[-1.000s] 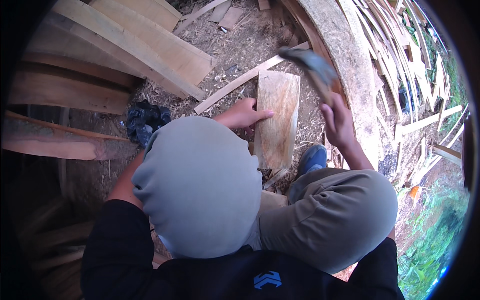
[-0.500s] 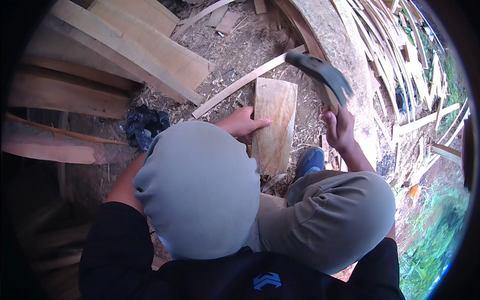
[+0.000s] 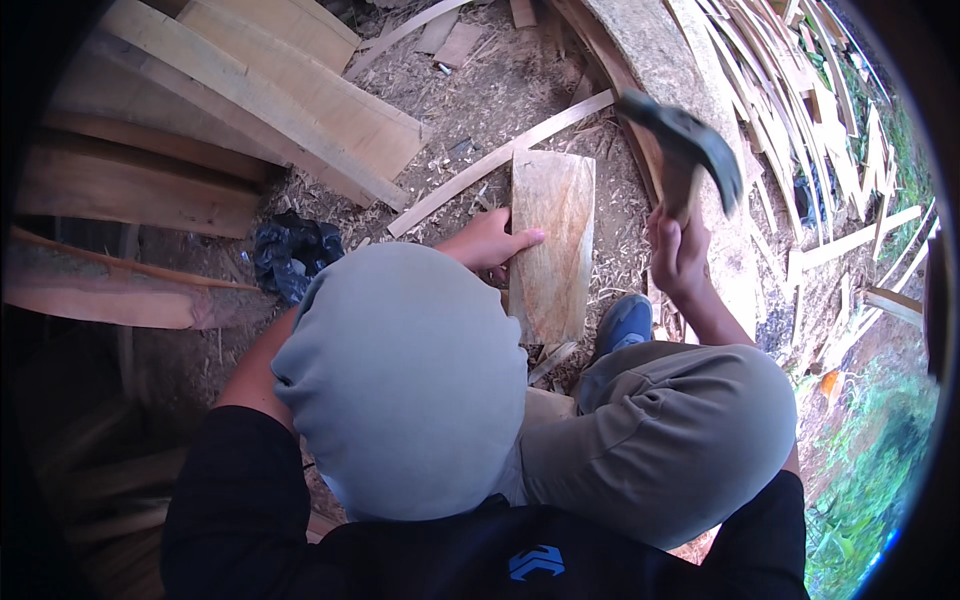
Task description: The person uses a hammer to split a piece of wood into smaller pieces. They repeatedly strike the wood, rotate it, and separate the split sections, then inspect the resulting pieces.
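A short pale wooden board (image 3: pixel 553 240) lies on the sawdust-covered ground in front of me. My left hand (image 3: pixel 490 243) rests flat against its left edge, fingers pointing right onto the wood. My right hand (image 3: pixel 678 252) is closed around the wooden handle of a hatchet (image 3: pixel 690 150), whose dark metal head is raised above and to the right of the board. My grey-covered head and my bent right knee in olive trousers fill the lower middle of the view.
Long planks (image 3: pixel 270 95) are stacked at the upper left. A thin wooden strip (image 3: pixel 500 160) lies diagonally behind the board. A dark crumpled bag (image 3: pixel 290 255) sits at left. A large log (image 3: pixel 700 80) and many offcuts (image 3: pixel 830 110) lie at right. My blue shoe (image 3: pixel 622 322) is beside the board.
My right hand has swung the hatchet head over from the left and lifted it slightly higher. My left hand stays on the board's edge.
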Action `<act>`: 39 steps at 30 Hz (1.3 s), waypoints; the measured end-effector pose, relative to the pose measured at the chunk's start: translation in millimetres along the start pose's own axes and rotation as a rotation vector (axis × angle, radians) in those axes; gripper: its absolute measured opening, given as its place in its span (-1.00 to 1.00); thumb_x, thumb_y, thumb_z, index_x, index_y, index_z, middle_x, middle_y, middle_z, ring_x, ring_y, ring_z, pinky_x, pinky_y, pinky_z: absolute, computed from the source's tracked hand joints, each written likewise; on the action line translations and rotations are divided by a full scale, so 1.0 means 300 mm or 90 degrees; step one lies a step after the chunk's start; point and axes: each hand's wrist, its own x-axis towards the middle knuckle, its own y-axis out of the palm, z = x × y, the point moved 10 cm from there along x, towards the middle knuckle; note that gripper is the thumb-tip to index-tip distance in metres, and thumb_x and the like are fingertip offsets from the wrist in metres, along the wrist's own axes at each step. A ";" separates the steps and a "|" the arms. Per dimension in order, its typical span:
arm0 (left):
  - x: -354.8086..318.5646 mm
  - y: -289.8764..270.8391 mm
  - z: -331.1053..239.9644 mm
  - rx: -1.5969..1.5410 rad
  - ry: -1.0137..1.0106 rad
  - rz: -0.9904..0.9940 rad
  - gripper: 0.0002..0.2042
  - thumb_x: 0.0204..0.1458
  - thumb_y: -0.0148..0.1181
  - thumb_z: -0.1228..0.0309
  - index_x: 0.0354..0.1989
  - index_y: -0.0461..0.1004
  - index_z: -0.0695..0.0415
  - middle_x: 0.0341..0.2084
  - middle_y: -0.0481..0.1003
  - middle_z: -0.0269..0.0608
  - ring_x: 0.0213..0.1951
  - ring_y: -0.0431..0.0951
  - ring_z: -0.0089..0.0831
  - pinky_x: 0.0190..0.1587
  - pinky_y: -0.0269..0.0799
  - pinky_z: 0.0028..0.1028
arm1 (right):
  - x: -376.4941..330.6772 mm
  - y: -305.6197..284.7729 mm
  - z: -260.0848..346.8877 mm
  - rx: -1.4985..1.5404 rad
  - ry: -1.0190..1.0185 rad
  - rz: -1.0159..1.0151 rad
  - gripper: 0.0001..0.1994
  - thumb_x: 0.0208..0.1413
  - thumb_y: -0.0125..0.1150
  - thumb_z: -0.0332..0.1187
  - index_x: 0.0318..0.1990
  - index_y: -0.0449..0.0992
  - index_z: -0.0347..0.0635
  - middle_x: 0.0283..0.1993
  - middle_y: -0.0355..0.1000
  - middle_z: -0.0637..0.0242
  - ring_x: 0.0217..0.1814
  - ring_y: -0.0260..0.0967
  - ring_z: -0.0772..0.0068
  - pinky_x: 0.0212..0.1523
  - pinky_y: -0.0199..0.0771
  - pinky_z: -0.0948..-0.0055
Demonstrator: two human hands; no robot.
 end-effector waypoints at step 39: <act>0.051 -0.031 0.042 -0.050 -0.002 -0.025 -0.40 0.22 0.29 0.01 0.23 0.42 0.26 -0.10 0.62 -0.01 -0.21 0.71 -0.27 -0.36 0.70 -0.29 | -0.079 0.055 -0.024 -0.196 0.106 0.176 -0.72 0.41 0.11 -0.12 -0.01 0.41 -0.15 -0.41 0.50 -0.07 -0.35 0.52 -0.28 -0.34 0.47 -0.08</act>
